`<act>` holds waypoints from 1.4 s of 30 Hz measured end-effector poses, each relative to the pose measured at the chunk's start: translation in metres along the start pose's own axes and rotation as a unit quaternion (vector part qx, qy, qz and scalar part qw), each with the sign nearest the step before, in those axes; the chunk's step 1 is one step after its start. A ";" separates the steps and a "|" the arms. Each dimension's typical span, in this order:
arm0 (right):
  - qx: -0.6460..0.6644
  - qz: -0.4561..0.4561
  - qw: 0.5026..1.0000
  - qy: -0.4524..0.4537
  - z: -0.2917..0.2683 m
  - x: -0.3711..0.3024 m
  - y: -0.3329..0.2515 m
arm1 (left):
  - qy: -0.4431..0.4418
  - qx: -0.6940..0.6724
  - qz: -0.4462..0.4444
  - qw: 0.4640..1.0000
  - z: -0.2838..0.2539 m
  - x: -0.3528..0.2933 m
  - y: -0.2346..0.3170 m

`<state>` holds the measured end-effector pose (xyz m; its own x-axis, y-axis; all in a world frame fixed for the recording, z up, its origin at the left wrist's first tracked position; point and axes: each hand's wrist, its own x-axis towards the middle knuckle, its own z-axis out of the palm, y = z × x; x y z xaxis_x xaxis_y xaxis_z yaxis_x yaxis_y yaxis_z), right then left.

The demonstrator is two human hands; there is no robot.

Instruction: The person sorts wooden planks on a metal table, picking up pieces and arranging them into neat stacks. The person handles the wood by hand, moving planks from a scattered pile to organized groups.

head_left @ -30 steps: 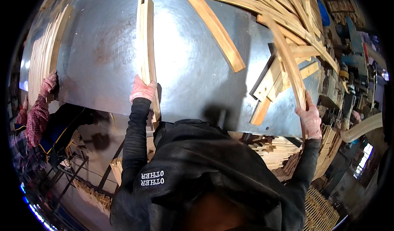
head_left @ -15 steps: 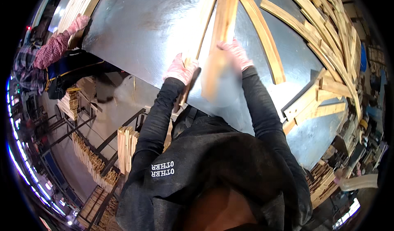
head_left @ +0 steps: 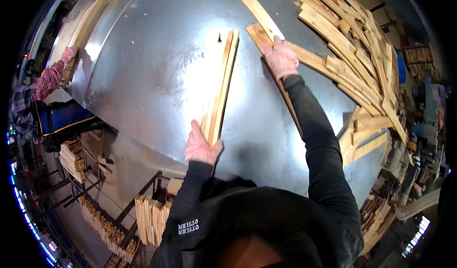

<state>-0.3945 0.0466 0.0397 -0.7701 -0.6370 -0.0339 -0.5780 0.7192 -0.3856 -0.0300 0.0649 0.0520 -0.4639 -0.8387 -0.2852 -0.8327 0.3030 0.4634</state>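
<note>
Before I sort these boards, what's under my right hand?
Under your right hand, a wooden board shows its far end and left edge; whatever lies beneath hand and sleeve is covered.

One view, head: left fisheye of a side-by-side head-worn pair, upright, unmirrored. Looks down past the wearer's dark top (head_left: 285, 211), nearest the lens, onto the metal table (head_left: 157, 68), left hand (head_left: 202, 146) and right hand (head_left: 282, 61) farther out. Wide field; straight edges bend toward the rim, corners black.
</note>
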 end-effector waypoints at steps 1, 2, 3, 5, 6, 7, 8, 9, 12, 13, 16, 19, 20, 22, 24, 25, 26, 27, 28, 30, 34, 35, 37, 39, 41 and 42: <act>-0.030 0.015 0.999 0.019 0.001 0.034 -0.001 | 0.011 0.025 0.006 1.000 -0.003 0.000 -0.005; -0.057 0.029 0.997 0.038 0.004 0.068 -0.001 | 0.023 0.051 0.010 0.998 -0.004 0.000 -0.013; -0.050 0.028 0.996 0.074 0.015 0.099 0.003 | 0.042 0.057 0.023 0.997 -0.002 0.003 -0.024; -0.073 0.051 0.995 0.045 0.026 0.134 -0.014 | 0.047 0.091 -0.006 0.995 0.000 0.006 -0.032; -0.089 0.063 0.994 0.033 0.039 0.144 -0.017 | -0.002 0.087 -0.049 0.995 -0.006 0.009 -0.028; -0.112 0.045 0.993 0.013 0.056 0.153 -0.015 | 0.090 0.121 0.029 0.988 0.005 0.005 -0.040; -0.140 0.024 0.990 -0.005 0.068 0.161 -0.011 | 0.114 0.076 0.046 0.989 0.010 0.003 -0.046; -0.140 0.006 0.990 0.006 0.067 0.166 -0.005 | 0.113 0.085 0.052 0.989 0.011 0.007 -0.046; -0.182 -0.055 0.982 -0.002 0.052 0.188 0.021 | 0.107 0.111 0.056 0.986 0.002 0.008 -0.039; -0.197 -0.070 0.978 0.001 0.035 0.188 0.033 | 0.105 0.104 0.058 0.987 -0.002 0.012 -0.037; -0.101 -0.099 0.990 -0.026 -0.003 0.150 0.055 | 0.076 0.070 0.077 0.992 -0.004 0.029 -0.043; 0.271 -0.126 0.900 -0.317 0.008 0.029 0.070 | 0.076 0.070 0.055 0.993 -0.007 0.041 -0.036; 0.329 -0.111 0.870 -0.349 0.017 -0.029 0.053 | 0.053 0.065 0.043 0.996 -0.012 0.044 -0.028; 0.436 -0.121 0.811 -0.370 0.057 -0.132 0.008 | 0.067 0.029 0.033 0.997 -0.012 0.049 -0.032; 0.454 -0.169 0.823 -0.296 0.102 -0.191 -0.027 | 0.036 0.132 0.056 0.989 -0.013 0.049 -0.011; 0.393 -0.215 0.867 -0.218 0.118 -0.199 -0.034 | 0.045 0.175 0.062 0.982 -0.008 0.050 -0.008; 0.216 -0.253 0.935 -0.125 0.102 -0.193 -0.028 | 0.054 0.217 0.074 0.972 -0.002 0.051 -0.011; 0.029 -0.262 0.964 -0.029 0.082 -0.187 -0.025 | 0.090 0.219 0.092 0.967 0.001 0.050 -0.013; -0.071 -0.148 0.986 0.044 0.030 -0.171 -0.013 | 0.085 0.220 0.082 0.968 0.000 0.053 -0.012; -0.175 -0.022 0.980 0.092 0.026 -0.153 0.053 | 0.068 0.219 0.068 0.971 -0.005 0.051 -0.002; -0.066 0.075 0.992 -0.071 0.011 -0.128 0.106 | 0.249 0.251 0.228 0.907 0.000 0.033 0.012; -0.078 0.065 0.993 -0.065 0.008 -0.124 0.109 | 0.230 0.082 0.283 0.928 0.010 0.029 0.015; -0.113 0.005 0.993 0.020 -0.005 -0.132 0.110 | 0.018 -0.232 0.204 0.951 0.039 0.005 0.054; -0.099 0.030 0.993 -0.062 -0.012 -0.138 0.115 | -0.136 -0.275 0.174 0.936 0.061 -0.006 0.097; -0.056 0.065 0.987 -0.139 -0.017 -0.140 0.119 | -0.222 -0.439 0.089 0.866 0.116 0.000 0.112; 0.024 0.091 0.986 -0.140 -0.016 -0.141 0.123 | -0.263 -0.438 0.040 0.859 0.136 0.006 0.116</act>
<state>-0.3619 0.2294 0.0119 -0.7519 -0.5542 -0.3570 -0.4181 0.8196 -0.3917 -0.1710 0.1567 -0.0099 -0.7729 -0.4416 -0.4557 -0.3519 -0.2993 0.8869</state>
